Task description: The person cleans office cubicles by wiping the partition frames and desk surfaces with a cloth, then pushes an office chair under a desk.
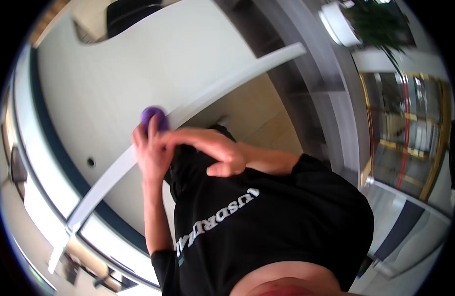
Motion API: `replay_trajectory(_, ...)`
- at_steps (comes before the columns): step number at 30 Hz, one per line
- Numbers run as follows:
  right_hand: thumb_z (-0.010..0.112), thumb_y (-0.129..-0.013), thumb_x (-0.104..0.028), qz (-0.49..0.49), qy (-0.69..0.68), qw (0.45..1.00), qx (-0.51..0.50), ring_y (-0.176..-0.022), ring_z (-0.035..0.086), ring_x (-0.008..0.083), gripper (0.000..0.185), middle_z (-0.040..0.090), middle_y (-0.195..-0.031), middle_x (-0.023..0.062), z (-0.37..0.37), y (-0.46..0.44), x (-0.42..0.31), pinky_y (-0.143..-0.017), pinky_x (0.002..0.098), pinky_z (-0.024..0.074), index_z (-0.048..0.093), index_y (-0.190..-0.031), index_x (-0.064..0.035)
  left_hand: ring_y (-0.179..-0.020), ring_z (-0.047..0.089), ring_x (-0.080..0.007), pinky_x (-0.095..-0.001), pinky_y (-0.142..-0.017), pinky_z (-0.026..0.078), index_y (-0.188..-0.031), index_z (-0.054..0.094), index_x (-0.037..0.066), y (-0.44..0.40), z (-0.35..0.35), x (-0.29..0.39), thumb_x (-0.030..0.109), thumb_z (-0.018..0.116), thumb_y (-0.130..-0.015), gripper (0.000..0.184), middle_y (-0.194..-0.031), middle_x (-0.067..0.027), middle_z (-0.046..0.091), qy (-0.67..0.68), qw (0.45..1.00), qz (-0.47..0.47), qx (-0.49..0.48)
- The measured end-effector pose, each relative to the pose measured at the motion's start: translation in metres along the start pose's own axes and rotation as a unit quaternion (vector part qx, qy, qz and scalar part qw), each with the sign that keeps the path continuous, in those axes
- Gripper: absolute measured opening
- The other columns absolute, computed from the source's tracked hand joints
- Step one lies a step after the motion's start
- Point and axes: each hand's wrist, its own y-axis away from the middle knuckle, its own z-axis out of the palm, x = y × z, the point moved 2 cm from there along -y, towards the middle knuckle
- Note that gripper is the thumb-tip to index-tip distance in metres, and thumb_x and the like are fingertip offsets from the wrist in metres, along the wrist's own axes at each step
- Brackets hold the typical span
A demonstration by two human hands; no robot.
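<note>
A smooth, round purple object (153, 117) is at the near edge of the white table; motion blurs it and I cannot tell its exact kind. My left hand (151, 150) has its fingers around the near side of this object, with one finger lying across it. From the right, my right hand (210, 148) reaches over to the left hand. Its fingers are stretched out, their tips meeting or overlapping the left hand near the purple object, and its thumb sticks out apart. Whether the right fingertips touch the object is hidden.
The white tabletop (138, 64) stretches ahead, with a small dark round hole (91, 162) at left. A black chair (131, 17) stands beyond it. To the right are grey shelves (311, 74), a plant in a white pot (338, 24) and a gold-framed glass cabinet (405, 138).
</note>
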Motion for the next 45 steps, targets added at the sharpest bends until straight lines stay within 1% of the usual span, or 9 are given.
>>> replay_trajectory(3,0.075,-0.079,-0.019,-0.127,0.547,0.820,0.108,-0.151,0.018,0.0498,0.103,0.013,-0.164,0.0304,-0.095,0.065,-0.054,-0.119,0.0621,0.0200,0.017,-0.163,-0.0284,-0.115,0.050,-0.0452,-0.0539,-0.096,0.047,-0.139,0.055,0.010,-0.001,0.013,0.005,0.028,0.080,-0.078,0.068,-0.126,-0.0236,0.052,-0.051,0.998,-0.032,0.006)
replay_trajectory(6,0.079,-0.076,-0.014,-0.152,0.652,0.681,0.297,-0.154,0.010,0.0415,0.132,-0.009,-0.167,0.0238,-0.180,0.148,-0.188,-0.122,0.0566,0.0125,-0.025,-0.158,-0.0192,-0.113,0.050,-0.0457,-0.0543,-0.091,0.049,-0.141,0.053,0.010,-0.024,0.036,0.035,0.034,0.082,-0.078,0.074,-0.123,-0.0243,0.050,-0.093,0.996,-0.004,-0.014)
replay_trajectory(11,0.074,-0.075,0.017,-0.331,0.683,0.371,0.535,-0.102,0.068,0.0338,0.097,0.055,-0.128,0.0269,-0.148,0.278,-0.328,-0.085,0.0417,0.0627,0.021,-0.152,-0.0102,-0.113,0.050,-0.0454,-0.0565,-0.089,0.050,-0.142,0.052,0.011,-0.085,0.094,0.127,0.035,0.082,-0.077,0.075,-0.124,-0.0237,0.050,-0.073,0.989,0.107,-0.071)
replay_trajectory(14,0.068,-0.079,0.019,-0.239,0.669,0.372,0.597,-0.059,0.065,0.0182,0.020,0.067,-0.082,0.0173,-0.131,0.318,-0.300,-0.051,0.0253,0.0542,0.065,-0.091,0.0037,-0.113,0.048,-0.0468,-0.0568,-0.087,0.052,-0.142,0.051,0.011,-0.118,0.128,0.172,0.030,0.080,-0.077,0.074,-0.124,-0.0260,0.048,-0.073,0.979,0.169,-0.082)
replay_trajectory(18,0.075,-0.086,0.002,0.020,0.373,0.520,0.768,-0.054,0.058,0.0084,0.008,0.065,-0.067,0.0026,-0.149,0.347,-0.184,-0.047,0.0219,0.0446,0.072,-0.083,-0.0039,-0.116,0.045,-0.0475,-0.0563,-0.082,0.055,-0.143,0.049,0.009,-0.154,0.178,0.235,0.024,0.077,-0.077,0.074,-0.123,-0.0261,0.046,-0.052,0.966,0.232,-0.101)
replay_trajectory(20,0.076,-0.091,-0.023,0.222,0.449,0.516,0.695,-0.052,0.046,0.0100,0.022,0.055,-0.058,0.0043,-0.146,0.367,-0.109,-0.051,0.0282,0.0411,0.068,-0.080,-0.0067,-0.114,0.045,-0.0475,-0.0538,-0.078,0.058,-0.141,0.050,0.007,-0.169,0.200,0.261,0.023,0.074,-0.077,0.071,-0.121,-0.0271,0.045,-0.063,0.958,0.267,-0.079)
replay_trajectory(23,0.071,-0.095,-0.029,0.241,0.411,0.575,0.665,-0.048,0.038,0.0287,0.043,0.045,-0.057,0.0164,-0.109,0.369,-0.019,-0.049,0.0384,0.0375,0.055,-0.065,-0.0022,-0.115,0.046,-0.0465,-0.0530,-0.082,0.057,-0.139,0.050,0.004,-0.187,0.225,0.290,0.022,0.073,-0.076,0.070,-0.122,-0.0271,0.045,-0.048,0.948,0.304,-0.082)
replay_trajectory(28,0.068,-0.097,-0.027,0.203,0.391,0.691,0.573,-0.045,0.027,0.0287,0.055,0.034,-0.048,0.0150,-0.055,0.336,0.014,-0.045,0.0388,0.0302,0.045,-0.055,0.0002,-0.120,0.043,-0.0464,-0.0522,-0.086,0.056,-0.140,0.050,0.004,-0.203,0.247,0.320,0.021,0.071,-0.077,0.068,-0.126,-0.0262,0.044,-0.038,0.933,0.345,-0.093)
replay_trajectory(45,0.063,-0.098,-0.019,0.179,0.322,0.490,0.790,-0.043,0.031,0.0235,0.048,0.035,-0.050,0.0132,0.063,0.340,0.046,-0.046,0.0394,0.0298,0.045,-0.058,0.0009,-0.144,0.030,-0.0502,-0.0522,-0.115,0.037,-0.142,0.046,-0.003,-0.186,0.223,0.259,0.014,0.065,-0.089,0.059,-0.160,-0.0300,0.022,0.026,0.872,0.474,-0.120)
